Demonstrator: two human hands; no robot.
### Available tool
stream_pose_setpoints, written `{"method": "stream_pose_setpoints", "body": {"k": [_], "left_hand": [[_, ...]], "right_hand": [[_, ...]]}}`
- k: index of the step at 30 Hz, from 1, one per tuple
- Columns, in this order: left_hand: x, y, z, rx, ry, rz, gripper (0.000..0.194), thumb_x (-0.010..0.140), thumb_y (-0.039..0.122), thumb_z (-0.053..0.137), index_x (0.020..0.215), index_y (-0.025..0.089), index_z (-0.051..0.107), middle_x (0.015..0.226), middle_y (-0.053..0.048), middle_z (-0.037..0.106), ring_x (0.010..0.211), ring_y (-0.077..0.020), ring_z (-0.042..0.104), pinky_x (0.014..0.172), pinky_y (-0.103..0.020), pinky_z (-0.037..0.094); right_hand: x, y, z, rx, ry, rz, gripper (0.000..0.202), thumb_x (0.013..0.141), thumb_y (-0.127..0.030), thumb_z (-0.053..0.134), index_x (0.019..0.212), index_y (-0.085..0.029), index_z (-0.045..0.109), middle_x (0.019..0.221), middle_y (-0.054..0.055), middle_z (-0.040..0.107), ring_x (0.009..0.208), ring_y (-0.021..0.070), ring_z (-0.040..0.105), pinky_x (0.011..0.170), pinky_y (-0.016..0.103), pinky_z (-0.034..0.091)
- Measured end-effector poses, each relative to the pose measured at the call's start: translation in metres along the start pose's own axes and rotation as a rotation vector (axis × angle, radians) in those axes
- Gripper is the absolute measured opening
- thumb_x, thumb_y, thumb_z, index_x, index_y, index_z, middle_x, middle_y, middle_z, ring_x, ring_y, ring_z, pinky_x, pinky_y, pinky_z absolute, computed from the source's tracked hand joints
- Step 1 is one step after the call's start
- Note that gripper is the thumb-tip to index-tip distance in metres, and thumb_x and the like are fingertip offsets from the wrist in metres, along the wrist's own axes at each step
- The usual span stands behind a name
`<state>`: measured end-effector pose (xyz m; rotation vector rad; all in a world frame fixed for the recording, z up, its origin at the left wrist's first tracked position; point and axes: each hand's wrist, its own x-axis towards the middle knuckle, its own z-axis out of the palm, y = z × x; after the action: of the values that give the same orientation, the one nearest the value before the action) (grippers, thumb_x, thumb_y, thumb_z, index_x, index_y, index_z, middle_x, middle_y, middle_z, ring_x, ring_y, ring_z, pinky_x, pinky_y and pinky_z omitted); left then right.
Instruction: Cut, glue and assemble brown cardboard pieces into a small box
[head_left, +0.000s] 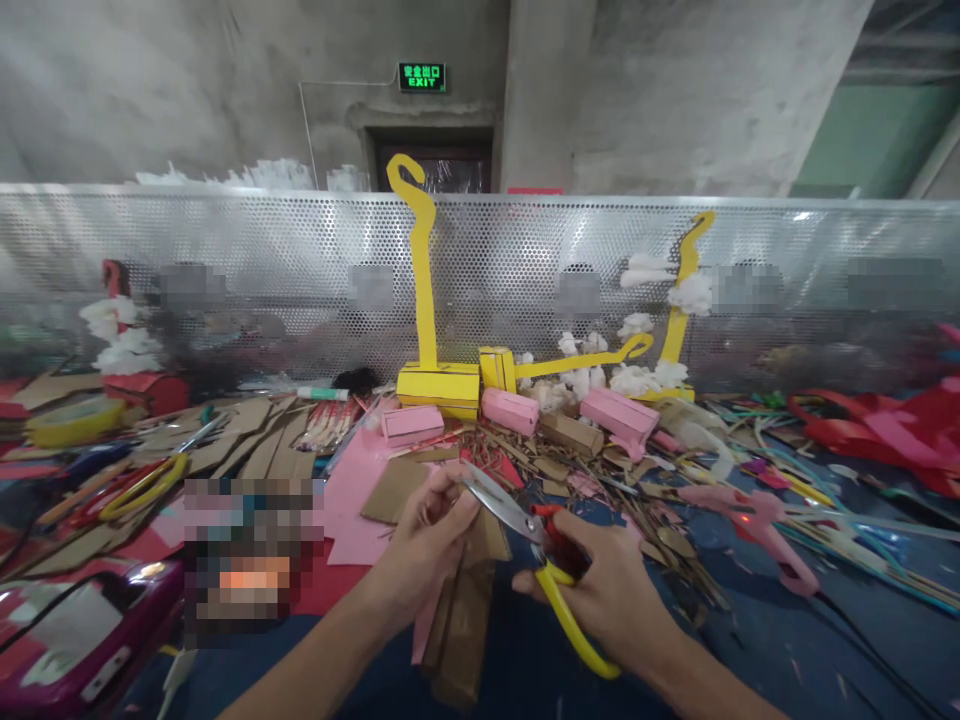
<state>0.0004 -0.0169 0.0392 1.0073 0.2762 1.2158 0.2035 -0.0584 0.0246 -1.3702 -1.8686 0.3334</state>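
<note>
My right hand (600,575) is wrapped round the handles of a pair of scissors (504,503), one handle red-orange, the other yellow. The blades point up and left, their tips beside the fingers of my left hand (435,525). Those fingers are pinched together; whatever they hold is too small or hidden to make out. Below the hands lie strips of brown cardboard (466,630) and a piece of pink sheet (352,505). Beyond them stand a yellow box with a tall hooked strip (439,385) and several small pink boxes (412,425).
Cardboard scraps litter the table's middle. A pink glue gun (765,530) lies at right, its cord running toward the front. Red and pink sheets (892,430) heap at far right. A purple device (82,640) stands front left. A perforated metal screen (300,240) crosses the back.
</note>
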Motion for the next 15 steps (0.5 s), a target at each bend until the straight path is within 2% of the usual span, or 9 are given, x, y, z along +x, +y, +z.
{"method": "stream_pose_setpoints", "body": {"k": [5,8,11,13,15], "left_hand": [[-0.001,0.006,0.001,-0.055,-0.017,-0.115,0.019,0.079,0.027,0.084,0.088,0.017,0.071,0.076,0.001,0.069,0.068,-0.0085,0.065,0.07,-0.018,0.055],[0.002,0.009,0.0,-0.057,0.079,-0.108,0.026,0.074,0.028,0.088,0.089,0.016,0.069,0.072,0.002,0.066,0.062,-0.0066,0.063,0.062,-0.015,0.054],[0.006,0.01,-0.003,0.053,0.192,-0.095,0.034,0.075,0.035,0.087,0.096,0.019,0.066,0.073,0.004,0.064,0.054,-0.009,0.062,0.049,-0.019,0.055],[0.008,0.009,-0.006,0.182,0.197,-0.101,0.037,0.08,0.043,0.08,0.104,0.021,0.063,0.072,0.004,0.063,0.051,-0.0134,0.064,0.039,-0.021,0.051],[0.009,0.009,-0.009,0.302,0.201,-0.087,0.039,0.085,0.048,0.073,0.11,0.021,0.06,0.072,0.003,0.063,0.053,-0.0171,0.068,0.036,-0.021,0.049]], "right_hand": [[-0.001,0.0,0.0,0.054,-0.004,0.003,0.053,0.073,-0.056,0.077,0.06,-0.022,0.038,0.055,-0.008,0.032,0.055,0.0104,0.026,0.047,0.022,0.024],[0.006,0.001,-0.001,0.073,0.035,0.062,0.055,0.074,-0.061,0.073,0.058,-0.023,0.036,0.054,-0.007,0.032,0.053,0.0102,0.027,0.046,0.022,0.025],[0.017,0.01,-0.004,0.016,0.11,0.074,0.051,0.077,-0.061,0.069,0.06,-0.023,0.041,0.053,-0.006,0.04,0.05,0.011,0.034,0.046,0.023,0.027],[0.024,0.022,-0.007,-0.097,0.131,0.069,0.047,0.076,-0.058,0.072,0.061,-0.022,0.045,0.053,-0.004,0.047,0.051,0.0127,0.039,0.047,0.024,0.029],[0.028,0.033,-0.008,-0.223,0.123,0.083,0.042,0.073,-0.054,0.074,0.064,-0.022,0.05,0.057,-0.002,0.054,0.053,0.0147,0.043,0.051,0.026,0.03]]}}
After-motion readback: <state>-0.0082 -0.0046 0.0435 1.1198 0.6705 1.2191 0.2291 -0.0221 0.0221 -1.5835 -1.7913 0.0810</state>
